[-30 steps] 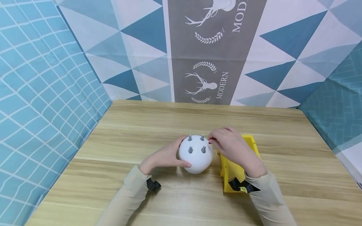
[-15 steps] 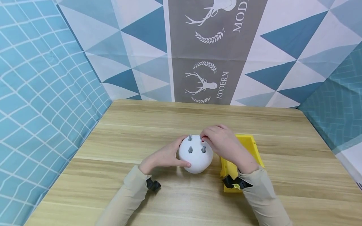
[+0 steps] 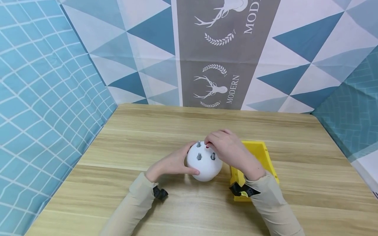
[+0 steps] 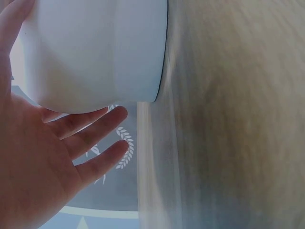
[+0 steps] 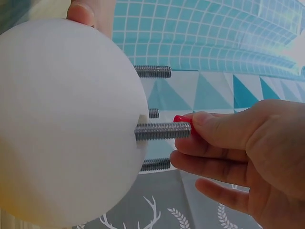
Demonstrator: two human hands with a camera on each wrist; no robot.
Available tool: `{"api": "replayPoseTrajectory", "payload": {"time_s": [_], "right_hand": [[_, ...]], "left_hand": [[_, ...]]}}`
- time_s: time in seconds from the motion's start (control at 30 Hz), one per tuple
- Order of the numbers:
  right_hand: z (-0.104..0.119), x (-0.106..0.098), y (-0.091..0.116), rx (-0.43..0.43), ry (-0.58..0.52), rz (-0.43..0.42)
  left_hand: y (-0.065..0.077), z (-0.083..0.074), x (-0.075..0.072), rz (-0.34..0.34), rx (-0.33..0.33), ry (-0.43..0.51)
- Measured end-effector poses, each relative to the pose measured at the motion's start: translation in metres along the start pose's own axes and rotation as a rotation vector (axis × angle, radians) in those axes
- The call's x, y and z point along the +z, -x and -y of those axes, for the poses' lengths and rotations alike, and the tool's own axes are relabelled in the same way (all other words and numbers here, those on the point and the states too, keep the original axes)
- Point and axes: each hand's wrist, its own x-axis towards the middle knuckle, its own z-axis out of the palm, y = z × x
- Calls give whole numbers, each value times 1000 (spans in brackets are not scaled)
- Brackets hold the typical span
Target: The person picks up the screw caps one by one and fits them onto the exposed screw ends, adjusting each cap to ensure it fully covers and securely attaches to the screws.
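A white ball-like body with a flat underside stands on the table. Several threaded metal studs stick up from its top. My left hand holds it from the left, thumb in front and fingers reaching round the back; the lower fingers are spread in the left wrist view. Between thumb and index finger, my right hand pinches a small red piece at the far right stud, which that hand covers in the head view. In the right wrist view the red piece shows partly behind the nearest stud's tip.
A yellow open box lies just right of the ball, partly under my right forearm. The wooden table runs back to a patterned wall cloth. Blue grid cloth hangs on the left.
My right hand has moved left from beside the ball to over its far right stud, carrying the red piece. My left hand and the ball have stayed in place.
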Motion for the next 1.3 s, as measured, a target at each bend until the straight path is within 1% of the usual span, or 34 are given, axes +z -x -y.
{"api": "replayPoseTrajectory", "payload": {"time_s": [0.23, 0.43, 0.57, 1.03, 1.3], "right_hand": [[4, 2, -7, -14, 14, -9], [6, 5, -11, -17, 24, -31], [6, 7, -13, -14, 27, -43], [2, 15, -18, -49, 13, -103], [1, 20, -20, -43, 13, -101]], "left_hand": [[0, 2, 0, 1, 23, 5], [1, 1, 0, 10, 13, 14], [2, 0, 0, 16, 18, 19], [1, 1, 1, 15, 18, 8], [1, 0, 0, 14, 19, 16]]}}
